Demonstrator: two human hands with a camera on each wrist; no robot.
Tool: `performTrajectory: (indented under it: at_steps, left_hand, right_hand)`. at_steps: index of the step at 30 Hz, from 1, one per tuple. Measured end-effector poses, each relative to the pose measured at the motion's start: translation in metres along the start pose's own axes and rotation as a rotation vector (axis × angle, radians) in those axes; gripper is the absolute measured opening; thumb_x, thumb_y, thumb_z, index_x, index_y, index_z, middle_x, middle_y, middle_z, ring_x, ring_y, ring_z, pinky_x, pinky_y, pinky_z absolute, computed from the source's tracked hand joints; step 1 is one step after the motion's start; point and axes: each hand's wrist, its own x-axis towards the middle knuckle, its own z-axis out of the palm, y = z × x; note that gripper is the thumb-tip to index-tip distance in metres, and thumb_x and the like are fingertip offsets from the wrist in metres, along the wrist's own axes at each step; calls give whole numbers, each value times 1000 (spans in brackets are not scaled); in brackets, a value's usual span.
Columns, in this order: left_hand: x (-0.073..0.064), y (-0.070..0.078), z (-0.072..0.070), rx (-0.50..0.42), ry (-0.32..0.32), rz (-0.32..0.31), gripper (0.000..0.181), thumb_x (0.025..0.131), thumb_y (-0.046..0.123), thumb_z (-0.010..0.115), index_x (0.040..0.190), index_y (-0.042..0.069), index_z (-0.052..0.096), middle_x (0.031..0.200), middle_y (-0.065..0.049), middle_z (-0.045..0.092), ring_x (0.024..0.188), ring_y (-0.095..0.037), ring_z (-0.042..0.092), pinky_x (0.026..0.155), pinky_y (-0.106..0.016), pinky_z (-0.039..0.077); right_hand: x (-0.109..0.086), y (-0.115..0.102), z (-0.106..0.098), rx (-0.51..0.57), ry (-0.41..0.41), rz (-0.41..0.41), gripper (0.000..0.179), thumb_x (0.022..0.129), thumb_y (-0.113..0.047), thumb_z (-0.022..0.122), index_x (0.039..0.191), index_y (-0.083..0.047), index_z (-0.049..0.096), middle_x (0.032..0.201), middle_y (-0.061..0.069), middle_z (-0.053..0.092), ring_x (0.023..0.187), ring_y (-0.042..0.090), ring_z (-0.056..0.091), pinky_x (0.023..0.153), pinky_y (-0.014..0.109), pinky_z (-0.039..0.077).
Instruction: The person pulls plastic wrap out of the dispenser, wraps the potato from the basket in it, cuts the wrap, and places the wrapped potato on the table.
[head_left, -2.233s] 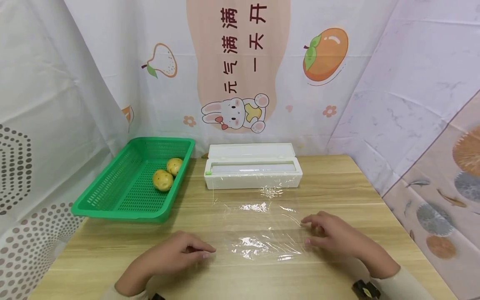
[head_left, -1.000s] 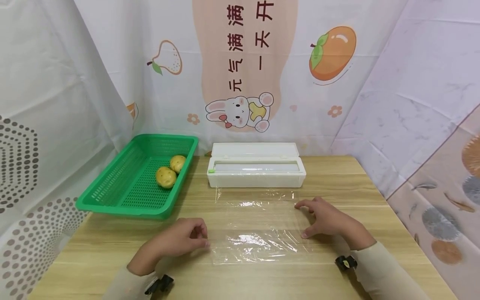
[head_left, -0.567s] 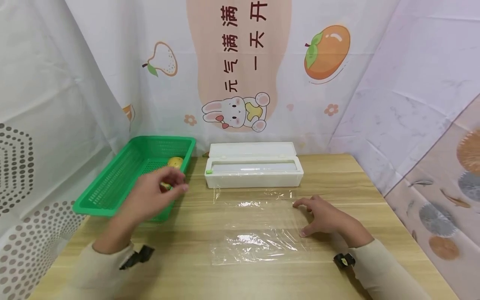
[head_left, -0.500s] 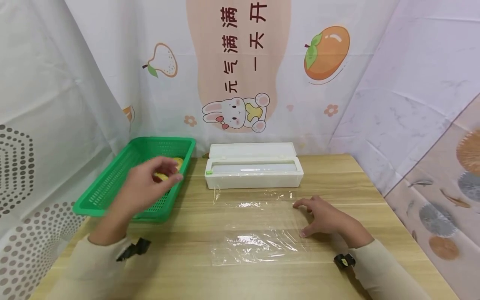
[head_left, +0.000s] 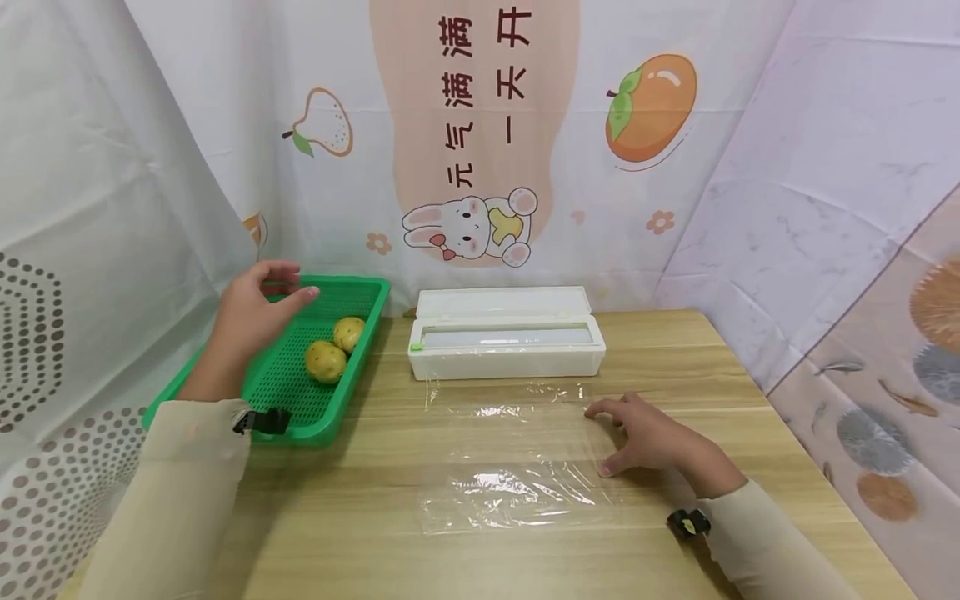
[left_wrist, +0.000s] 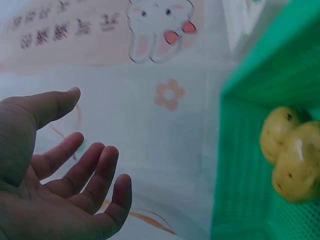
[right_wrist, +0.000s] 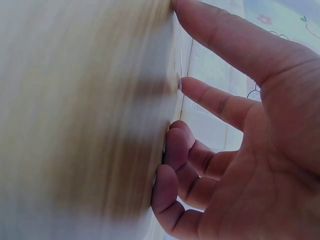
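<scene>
My left hand (head_left: pixel 251 312) is raised over the left part of the green plastic basket (head_left: pixel 303 432). Its fingers are loosely bent with nothing between them, as the left wrist view confirms. Two yellow potatoes (head_left: pixel 326 362) lie against the basket's right wall, to the right of that hand. A sheet of clear cling film (head_left: pixel 517 487) stretches over the table from a white dispenser box (head_left: pixel 510 363). At the sheet's right edge, my right hand (head_left: pixel 651 435) touches down with spread fingertips. In the right wrist view its fingers (right_wrist: pixel 215 102) meet the wooden surface.
The dispenser's lid (head_left: pixel 502 301) stands up at the back, and a green slider (head_left: pixel 417 347) sits at its left end. Printed curtains (head_left: pixel 637 233) enclose the wooden table (head_left: pixel 450 571) behind and at the sides.
My left hand has left the film's left edge, swinging up and leftward across the potatoes to the basket's far left. My right hand shifted slightly farther back early on, then stayed put.
</scene>
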Motion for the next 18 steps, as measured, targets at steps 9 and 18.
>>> performTrajectory:
  at_steps: [9,18]
  left_hand:
    - [29,-50,11,-30,-8,-118,78,96,55,67,152,5,47,149,-25,51,137,-44,49,105,-59,47]
    - [42,-90,26,-99,-239,-385,112,88,64,72,164,3,19,167,-31,18,144,-51,39,107,-59,49]
  right_hand:
    - [-1,-1,0,0,4,8,83,63,-41,99,136,-25,62,116,13,53,108,26,54,86,41,47]
    - [0,-1,0,9,3,16,83,63,-42,99,136,-26,62,117,13,53,108,26,54,86,41,48]
